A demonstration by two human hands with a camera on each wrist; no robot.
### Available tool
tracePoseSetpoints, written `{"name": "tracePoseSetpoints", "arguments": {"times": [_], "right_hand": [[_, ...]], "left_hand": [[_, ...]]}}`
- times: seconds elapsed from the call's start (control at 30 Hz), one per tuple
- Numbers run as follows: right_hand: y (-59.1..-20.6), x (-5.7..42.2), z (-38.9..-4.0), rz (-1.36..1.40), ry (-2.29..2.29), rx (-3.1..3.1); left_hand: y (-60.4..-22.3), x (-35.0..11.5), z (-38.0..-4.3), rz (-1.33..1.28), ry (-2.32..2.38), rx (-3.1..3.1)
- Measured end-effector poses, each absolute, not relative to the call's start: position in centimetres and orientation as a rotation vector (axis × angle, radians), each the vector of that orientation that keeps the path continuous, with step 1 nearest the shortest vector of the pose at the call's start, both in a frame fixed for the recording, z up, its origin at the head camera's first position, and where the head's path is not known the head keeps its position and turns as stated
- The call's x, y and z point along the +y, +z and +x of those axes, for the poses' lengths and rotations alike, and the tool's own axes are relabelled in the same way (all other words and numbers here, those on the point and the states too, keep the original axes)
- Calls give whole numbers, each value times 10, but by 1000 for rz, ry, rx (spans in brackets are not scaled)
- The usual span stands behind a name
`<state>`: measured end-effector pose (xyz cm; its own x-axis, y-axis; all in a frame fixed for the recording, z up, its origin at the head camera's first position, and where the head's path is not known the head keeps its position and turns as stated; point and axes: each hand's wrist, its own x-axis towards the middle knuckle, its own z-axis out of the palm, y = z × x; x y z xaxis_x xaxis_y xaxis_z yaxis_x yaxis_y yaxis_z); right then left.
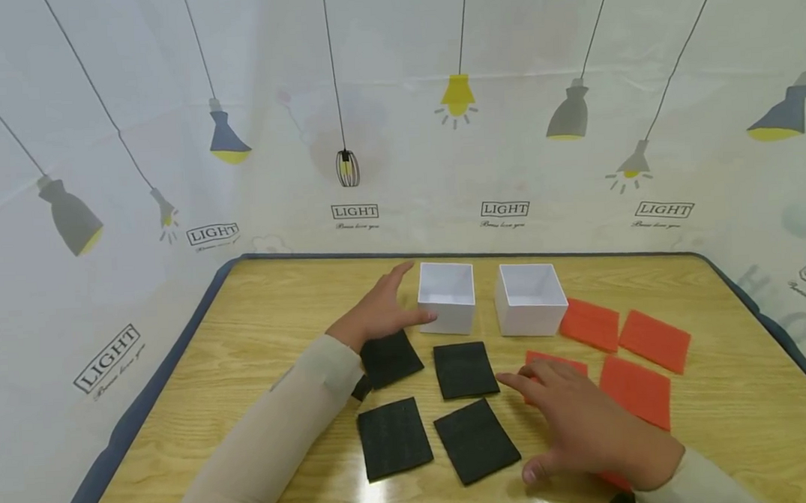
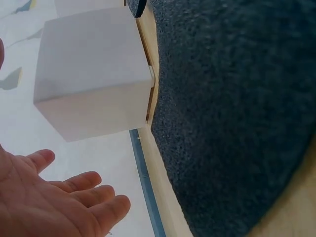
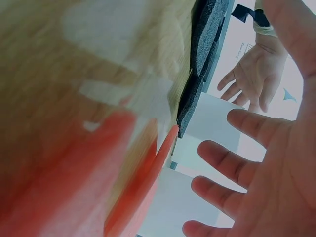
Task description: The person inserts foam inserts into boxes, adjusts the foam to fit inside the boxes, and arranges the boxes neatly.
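Note:
My left hand [image 1: 381, 309] reaches beside the left white box [image 1: 449, 319], its fingers extended and thumb spread. In the head view the thumb overlaps the box's front; whether it touches, I cannot tell. The left wrist view shows the palm [image 2: 54, 202] holding nothing, and a black foam square [image 2: 232, 98] close by. My right hand [image 1: 579, 416] hovers with spread fingers over red squares [image 1: 635, 391], partly hiding some. Its index fingertip is near the edge of a black square [image 1: 465, 370]. Nothing lies in the right palm [image 3: 284, 173] in the right wrist view.
A second white box [image 1: 531, 321] stands right of the first, a gap between them. More black squares [image 1: 394, 439] lie at the front middle, and more red ones [image 1: 655, 340] at the right. The wooden table [image 1: 290, 286] has a dark blue edge, with a lamp-printed curtain [image 1: 399, 161] behind.

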<state>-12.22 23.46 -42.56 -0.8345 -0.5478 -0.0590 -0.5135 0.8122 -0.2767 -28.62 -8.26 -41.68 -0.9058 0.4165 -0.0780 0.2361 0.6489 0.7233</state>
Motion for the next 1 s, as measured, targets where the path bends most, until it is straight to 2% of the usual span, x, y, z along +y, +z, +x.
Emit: {"name": "tracePoseSetpoints", "arguments": {"times": [1.0], "right_hand": [[-426, 215, -148, -1008, -300, 2716]], "left_hand": [[-416, -64, -311, 513, 1150, 2577]]}}
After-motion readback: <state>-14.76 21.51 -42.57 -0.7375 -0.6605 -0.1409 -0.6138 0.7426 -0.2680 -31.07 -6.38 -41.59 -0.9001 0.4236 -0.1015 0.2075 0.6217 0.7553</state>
